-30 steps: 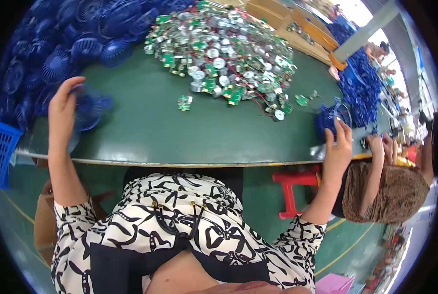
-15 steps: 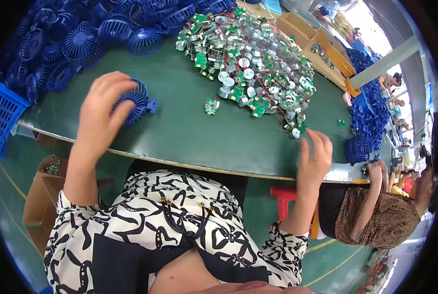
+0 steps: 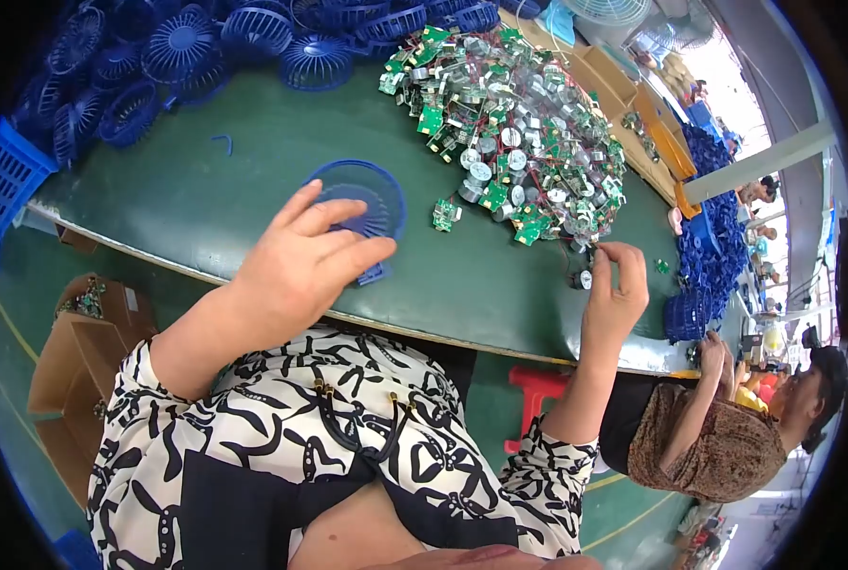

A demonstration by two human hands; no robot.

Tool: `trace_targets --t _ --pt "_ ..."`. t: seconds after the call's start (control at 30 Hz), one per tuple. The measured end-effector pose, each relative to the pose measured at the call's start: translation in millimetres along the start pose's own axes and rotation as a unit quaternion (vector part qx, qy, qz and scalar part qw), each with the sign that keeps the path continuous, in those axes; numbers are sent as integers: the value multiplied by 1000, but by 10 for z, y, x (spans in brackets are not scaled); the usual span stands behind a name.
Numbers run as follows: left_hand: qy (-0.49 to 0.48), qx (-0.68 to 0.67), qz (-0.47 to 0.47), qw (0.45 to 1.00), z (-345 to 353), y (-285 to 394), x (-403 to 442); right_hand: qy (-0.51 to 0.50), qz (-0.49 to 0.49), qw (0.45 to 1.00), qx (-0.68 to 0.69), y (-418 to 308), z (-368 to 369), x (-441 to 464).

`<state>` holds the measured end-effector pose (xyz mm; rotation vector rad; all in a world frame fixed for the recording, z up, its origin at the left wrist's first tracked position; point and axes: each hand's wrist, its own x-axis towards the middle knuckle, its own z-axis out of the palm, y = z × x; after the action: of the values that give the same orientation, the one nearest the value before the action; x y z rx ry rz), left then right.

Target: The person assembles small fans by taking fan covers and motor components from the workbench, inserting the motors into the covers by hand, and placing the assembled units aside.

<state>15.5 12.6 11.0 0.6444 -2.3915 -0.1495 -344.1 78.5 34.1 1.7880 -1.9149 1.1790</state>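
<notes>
Left hand: the left hand [image 3: 301, 252] is over the near side of the table [image 3: 206, 204], palm turned down. Its fingers stand apart from one another, with a gap between the thumb and the index finger.
Blue cover: the blue cover [image 3: 381, 207] is at the fingertips of this hand, above the table near its front edge. Its round rim faces the camera and slats are seen inside. Whether the fingers grip it or only touch it, I cannot tell.
Right hand: the right hand [image 3: 619, 290] is at the near right corner of the parts pile [image 3: 524, 133]. Thumb and index finger make a narrow pinch, with their tips together on the wires of a small motor.
Small motor: the small motor [image 3: 584, 280] is just beside the thumb, below the pinch.
Circuit board: one green circuit board [image 3: 445, 216] lies alone, between the blue cover and the parts pile.
Far left: many blue covers [image 3: 182, 47] are heaped there; a small blue strip [image 3: 224, 144] lies nearer, on bare table.
Left edge: a blue crate [image 3: 11, 190] is beside the table, and a cardboard box [image 3: 87, 356] is below.
Right side: another person [image 3: 714, 442] sits at the same table, near a red stool [image 3: 536, 391].
</notes>
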Motion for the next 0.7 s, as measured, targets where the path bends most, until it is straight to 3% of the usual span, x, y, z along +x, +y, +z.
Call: trace_targets --t 0.27,0.37,0.47,0.57,0.7 --pt "-23 -59 30 998 31 -14 -56 167 19 982 89 -40 -241 -54" --pt "-52 -113 20 992 -18 64 -15 169 68 981 68 -9 -147 -121" --pt "-68 -111 12 991 10 106 22 13 17 1000 18 -91 84 -133" --pt "-52 -81 8 995 33 99 15 61 13 997 -34 -20 68 -75" --pt "-26 -62 -18 998 57 92 -32 48 59 991 -114 34 -19 -100"
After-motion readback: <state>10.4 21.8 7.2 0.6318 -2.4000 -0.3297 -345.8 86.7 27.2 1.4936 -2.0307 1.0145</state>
